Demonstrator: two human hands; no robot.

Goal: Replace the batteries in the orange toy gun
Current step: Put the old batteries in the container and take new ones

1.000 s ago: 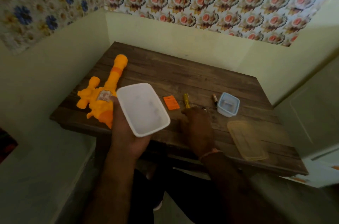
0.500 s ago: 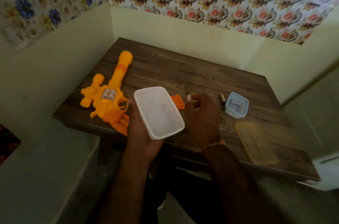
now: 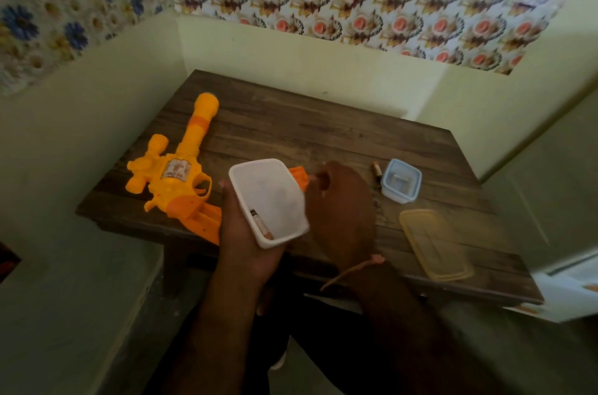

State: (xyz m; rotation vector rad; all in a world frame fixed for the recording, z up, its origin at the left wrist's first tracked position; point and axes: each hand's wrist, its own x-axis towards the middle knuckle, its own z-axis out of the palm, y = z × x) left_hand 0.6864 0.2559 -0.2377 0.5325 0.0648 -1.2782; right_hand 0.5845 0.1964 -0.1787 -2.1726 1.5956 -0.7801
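My left hand cups the smooth white plastic tub from below, one battery lying against its near wall. My right hand hovers beside the rim, fingers curled; whether they pinch anything, I cannot tell. The glossy orange toy gun lies flat on the rough plank table, left side, grip overhanging the near edge.

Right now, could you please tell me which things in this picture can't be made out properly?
- Right hand (head view): seen from the back, so whether its curled fingers hold anything is hidden.
- Orange cover: mostly hidden behind the white tub and that hand.
- Battery in the tub: blurred, label unreadable.
- Small blue box: contents too small and dim.
- Toy gun: grip partly behind the left hand.
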